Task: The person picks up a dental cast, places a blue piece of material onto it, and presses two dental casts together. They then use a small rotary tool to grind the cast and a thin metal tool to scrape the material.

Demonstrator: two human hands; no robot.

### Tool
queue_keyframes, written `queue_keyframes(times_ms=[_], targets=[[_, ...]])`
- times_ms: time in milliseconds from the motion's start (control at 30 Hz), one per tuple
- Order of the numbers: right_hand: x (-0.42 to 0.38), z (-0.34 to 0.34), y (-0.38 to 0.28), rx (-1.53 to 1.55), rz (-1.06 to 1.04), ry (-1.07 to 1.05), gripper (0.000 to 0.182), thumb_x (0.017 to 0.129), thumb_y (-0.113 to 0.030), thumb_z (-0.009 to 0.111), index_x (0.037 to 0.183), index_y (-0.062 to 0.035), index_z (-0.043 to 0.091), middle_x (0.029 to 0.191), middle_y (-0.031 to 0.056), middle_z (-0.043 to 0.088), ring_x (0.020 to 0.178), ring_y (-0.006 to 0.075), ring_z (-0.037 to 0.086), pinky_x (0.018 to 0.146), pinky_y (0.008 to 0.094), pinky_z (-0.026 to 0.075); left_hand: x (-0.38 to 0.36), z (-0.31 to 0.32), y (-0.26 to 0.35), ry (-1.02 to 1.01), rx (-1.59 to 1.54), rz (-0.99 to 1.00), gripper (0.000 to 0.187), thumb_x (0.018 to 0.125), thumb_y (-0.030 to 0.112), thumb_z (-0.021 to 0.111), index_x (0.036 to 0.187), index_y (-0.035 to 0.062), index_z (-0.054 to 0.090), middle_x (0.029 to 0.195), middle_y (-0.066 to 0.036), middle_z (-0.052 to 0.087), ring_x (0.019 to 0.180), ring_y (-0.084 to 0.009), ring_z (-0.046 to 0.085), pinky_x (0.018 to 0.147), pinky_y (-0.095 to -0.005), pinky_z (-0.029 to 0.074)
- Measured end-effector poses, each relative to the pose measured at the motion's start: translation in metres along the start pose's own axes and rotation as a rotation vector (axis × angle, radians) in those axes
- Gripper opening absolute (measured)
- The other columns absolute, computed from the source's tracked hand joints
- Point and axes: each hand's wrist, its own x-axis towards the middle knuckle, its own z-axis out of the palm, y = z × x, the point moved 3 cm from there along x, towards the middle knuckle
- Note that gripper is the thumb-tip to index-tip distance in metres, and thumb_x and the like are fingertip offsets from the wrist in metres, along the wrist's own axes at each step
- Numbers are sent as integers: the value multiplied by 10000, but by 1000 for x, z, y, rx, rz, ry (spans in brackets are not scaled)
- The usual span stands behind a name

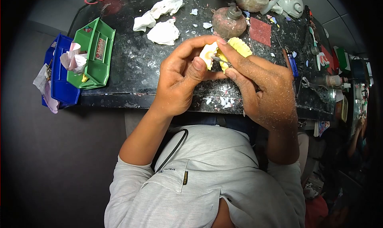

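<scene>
Two hands over black worktop [131,64] edge | left hand [179,78] closed around yellow plaster cast [239,46], thumb pressed on its pale side | right hand [265,88] pinched shut on thin metal tool [219,59], tip touching cast | crumpled tissues [163,32] beyond | green tray [93,52] beside blue tray [62,84], far left

Head-worn view, steeply downward, close over the workbench [131,64]
</scene>
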Motion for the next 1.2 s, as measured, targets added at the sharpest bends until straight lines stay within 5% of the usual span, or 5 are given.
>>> queue_keyframes(times_ms=[533, 767, 933, 1000, 1200], targets=[[1, 0, 2, -23, -10, -11, 525, 920, -94, 698, 1429, -203, 638, 681, 91, 587, 569, 235, 587, 549, 378, 503, 0, 0, 0, -2, -6, 0, 600, 1078, 377, 520, 1425, -109, 460, 1379, -221, 541, 1244, -269, 615, 941, -443, 633], [2, -5, 3, 63, -34, 33, 443, 924, -49, 710, 1365, -78, 679, 771, 142, 670, 602, 139, 558, 595, 305, 482, 1, 0, 1, 26, -34, 10, 526, 1082, 362, 525, 1398, -58, 513, 1269, -154, 619, 1173, -208, 642, 937, -382, 633], [9, -21, 40, 95, 66, 324, 381, 966, -128, 695, 1345, -85, 696, 957, 189, 751, 688, 147, 616, 704, 287, 521, 6, -8, 0, 6, -242, -103, 653, 1115, 416, 366, 1464, -135, 383, 1383, -339, 534, 1200, -420, 645, 886, -470, 643], [12, -28, 55, -71, 333, 242, 324, 976, -204, 684, 1245, -28, 728, 1171, 244, 725, 1059, 363, 736, 941, 403, 553, 7, -8, 1, -2, -336, -163, 706, 1115, 458, 321, 1502, -132, 337, 1330, -390, 554, 1167, -444, 661, 870, -496, 638], [6, -18, 97, -322, 431, 153, 351, 948, -245, 718, 1227, -34, 737, 1169, 235, 722, 1086, 392, 703, 973, 438, 527, 7, -9, 0, -19, -459, -182, 725, 1115, 474, 305, 1533, -119, 303, 1351, -390, 541, 1160, -424, 662, 836, -486, 638]])
